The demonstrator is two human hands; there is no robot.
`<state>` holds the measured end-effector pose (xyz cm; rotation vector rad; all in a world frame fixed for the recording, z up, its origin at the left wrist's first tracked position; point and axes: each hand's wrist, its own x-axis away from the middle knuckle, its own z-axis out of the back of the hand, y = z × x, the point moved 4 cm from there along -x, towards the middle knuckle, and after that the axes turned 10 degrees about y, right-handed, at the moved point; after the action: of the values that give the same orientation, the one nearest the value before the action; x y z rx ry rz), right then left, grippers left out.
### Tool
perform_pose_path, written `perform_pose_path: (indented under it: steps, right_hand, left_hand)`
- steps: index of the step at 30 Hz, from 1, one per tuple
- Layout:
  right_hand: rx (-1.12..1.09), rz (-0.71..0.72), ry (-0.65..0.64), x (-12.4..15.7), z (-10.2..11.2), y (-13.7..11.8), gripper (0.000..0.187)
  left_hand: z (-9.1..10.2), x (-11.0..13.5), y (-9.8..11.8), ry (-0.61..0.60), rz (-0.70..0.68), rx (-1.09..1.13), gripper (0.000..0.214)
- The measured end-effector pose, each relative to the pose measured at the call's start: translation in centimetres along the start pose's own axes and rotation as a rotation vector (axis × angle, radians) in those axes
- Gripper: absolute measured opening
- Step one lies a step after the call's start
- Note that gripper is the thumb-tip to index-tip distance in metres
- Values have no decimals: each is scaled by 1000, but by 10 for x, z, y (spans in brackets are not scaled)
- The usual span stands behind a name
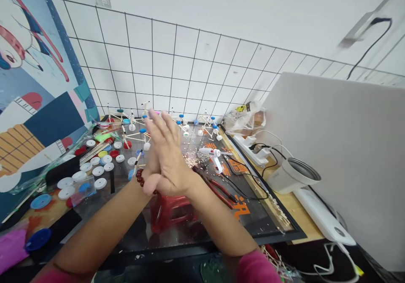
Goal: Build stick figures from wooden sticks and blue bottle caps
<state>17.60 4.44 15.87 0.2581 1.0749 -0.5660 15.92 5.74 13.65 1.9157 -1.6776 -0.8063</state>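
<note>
My right hand (172, 164) is pressed palm to palm against my left hand (153, 161) above the middle of the table. The right hand's fingers are stretched out, pointing up and away. My left hand is mostly hidden behind the right; the part that shows looks flat too. A dark red bead bracelet (139, 177) circles the left wrist. I see no object between the palms. Below the hands is a red plastic stool-shaped piece (172, 213). To their right lie a white glue gun (210, 152) and red-handled pliers (221, 192).
White bottle caps (98, 171) and blue caps (41, 201) cover the left side. Stick-and-cap models (207, 126) stand along the back by the wire grid (164, 63). A power strip (251, 150), a white cup-like container (292, 176) and cables lie right. Wood crumbs (193, 159) litter the mat.
</note>
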Motion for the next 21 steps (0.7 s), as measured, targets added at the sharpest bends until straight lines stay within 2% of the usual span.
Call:
perform_pose_path:
  steps: [2, 4, 6, 8, 10, 12, 15, 16, 18, 21]
  right_hand:
    - [-7, -46, 41, -4, 6, 2, 102]
    - [9, -143, 138, -5, 14, 23, 99]
    - [74, -245, 184, -2, 16, 51, 90]
    - [120, -276, 151, 2, 10, 69, 82]
    - [141, -251, 88, 4, 2, 68, 81]
    - [161, -201, 12, 3, -5, 51, 83]
    - [190, -149, -72, -2, -1, 31, 81]
    - [197, -152, -72, -4, 3, 31, 79]
    - [215, -185, -40, -4, 12, 41, 78]
    - [242, -226, -16, -1, 16, 56, 81]
  left_hand:
    - [-1, 3, -10, 20, 15, -3, 76]
    - [1, 6, -14, -22, 78, -3, 76]
    - [4, 6, -9, -99, 170, 22, 70]
    - [8, 2, 3, -125, 219, 70, 62]
    - [11, -5, 12, -109, 211, 104, 64]
    - [11, -11, 15, -78, 133, 132, 65]
    - [10, -11, 4, -30, 5, 156, 59]
    - [9, -8, -3, -33, 15, 148, 56]
    - [6, -2, -12, -85, 122, 123, 52]
    - [4, 2, -5, -165, 250, 100, 56]
